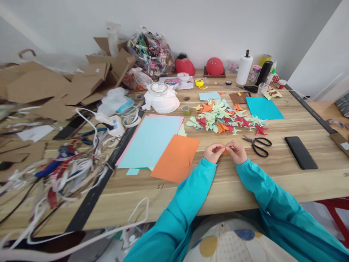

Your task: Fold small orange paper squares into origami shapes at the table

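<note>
My left hand [213, 153] and my right hand [237, 152] meet over the table, both with fingers pinched. Between them is a small piece of orange paper [225, 152], mostly hidden by the fingers. Just beyond lies a heap of folded paper shapes [218, 113] in green, orange and red. Black-handled scissors [259, 145] rest to the right of my right hand. Left of my left hand are orange sheets [174, 158], partly over a light blue sheet [152, 136] with pink paper beneath it.
A black phone [301, 153] lies on the right. Blue paper [264, 107] sits behind the heap. Along the wall stand a white roll [244, 70], red domed pincushions [215, 66] and a yellow tape measure [199, 83]. Tangled cords [79, 171] and cardboard [40, 82] cover the left side.
</note>
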Motion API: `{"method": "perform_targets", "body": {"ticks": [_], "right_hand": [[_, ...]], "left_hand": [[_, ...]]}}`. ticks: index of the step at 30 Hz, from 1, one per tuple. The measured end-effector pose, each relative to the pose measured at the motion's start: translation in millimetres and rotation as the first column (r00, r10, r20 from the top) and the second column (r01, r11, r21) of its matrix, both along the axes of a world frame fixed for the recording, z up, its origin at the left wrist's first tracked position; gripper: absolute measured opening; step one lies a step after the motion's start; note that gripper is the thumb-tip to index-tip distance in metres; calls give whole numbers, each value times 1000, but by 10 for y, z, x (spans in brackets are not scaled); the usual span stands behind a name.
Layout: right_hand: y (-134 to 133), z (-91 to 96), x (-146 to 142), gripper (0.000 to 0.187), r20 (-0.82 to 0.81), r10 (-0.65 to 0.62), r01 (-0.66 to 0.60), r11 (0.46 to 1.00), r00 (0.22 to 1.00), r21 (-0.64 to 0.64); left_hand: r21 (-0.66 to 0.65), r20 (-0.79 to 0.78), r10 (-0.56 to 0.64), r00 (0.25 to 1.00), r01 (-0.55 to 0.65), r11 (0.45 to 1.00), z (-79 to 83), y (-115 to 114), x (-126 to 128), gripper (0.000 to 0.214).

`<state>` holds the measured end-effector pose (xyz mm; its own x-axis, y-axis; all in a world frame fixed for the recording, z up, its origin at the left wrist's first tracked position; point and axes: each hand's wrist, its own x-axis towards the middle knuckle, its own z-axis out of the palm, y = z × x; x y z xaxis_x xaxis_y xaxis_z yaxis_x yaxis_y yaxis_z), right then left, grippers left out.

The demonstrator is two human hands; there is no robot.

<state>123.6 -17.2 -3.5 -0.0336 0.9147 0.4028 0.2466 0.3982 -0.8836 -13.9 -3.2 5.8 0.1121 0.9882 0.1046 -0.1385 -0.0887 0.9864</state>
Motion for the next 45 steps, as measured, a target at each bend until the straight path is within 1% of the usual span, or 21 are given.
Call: {"method": "perform_targets", "body": {"ticks": [5, 8, 10, 14, 16, 18, 20, 24, 28, 31, 33, 35, 37, 41, 42, 45], "right_hand": [[4, -11, 2, 15, 6, 14, -14, 1000, 1000, 24], [3, -2, 3, 15, -2, 15, -15, 1000, 1000, 7], [3, 5, 7, 16, -25, 24, -24, 1000, 999, -14], [17, -19, 14, 17, -122, 57, -64, 996, 991, -59], [28, -47, 16, 18, -197, 42, -63, 993, 980, -101], [37, -72, 17, 19, -257, 16, -54, 989, 966, -139], [42, -84, 20, 17, -281, 12, -55, 988, 960, -144], [41, -70, 25, 15, -290, 24, -64, 990, 957, -129], [33, -39, 23, 19, -325, -11, -60, 976, 946, -208], [31, -17, 23, 24, -318, -26, -38, 981, 948, -193], [34, -8, 25, 26, -303, -21, -31, 986, 953, -166], [40, -8, 23, 26, -296, -27, -26, 984, 955, -175], [46, -17, 16, 28, -299, -51, -18, 975, 953, -222], [51, -43, -1, 31, -297, -101, 8, 955, 949, -298], [50, -48, -5, 31, -291, -106, 12, 952, 951, -307], [41, -51, -16, 32, -278, -100, 3, 944, 955, -329]], "left_hand": [[42, -20, -22, 1000, 23, 999, -27, 15, -1, 12], [60, -28, -38, 999, 40, 997, -37, 30, -8, 10], [49, -35, -54, 998, 55, 997, -35, 39, -15, 11], [-16, -1, -89, 996, 89, 996, -22, 54, -28, 15], [-38, 44, -101, 994, 102, 994, -17, 59, -32, 17], [-36, 75, -105, 992, 108, 994, -11, 62, -35, 17], [-16, 86, -103, 991, 105, 994, -2, 64, -41, 18], [-1, 83, -102, 991, 103, 995, 9, 64, -46, 18], [-67, 55, -67, 996, 71, 995, -12, 64, -41, 16], [-92, 32, -89, 996, 91, 992, -36, 69, -44, 18], [-81, 19, -108, 994, 110, 991, -51, 72, -47, 18], [-77, 7, -103, 995, 103, 992, -68, 71, -46, 19], [-74, 15, -97, 995, 98, 992, -88, 67, -40, 19], [-13, 65, -150, 987, 151, 988, -125, 63, -28, 36], [4, 56, -150, 987, 150, 989, -130, 65, -28, 35], [31, 1, -114, 993, 114, 993, -128, 76, -32, 23]]}}
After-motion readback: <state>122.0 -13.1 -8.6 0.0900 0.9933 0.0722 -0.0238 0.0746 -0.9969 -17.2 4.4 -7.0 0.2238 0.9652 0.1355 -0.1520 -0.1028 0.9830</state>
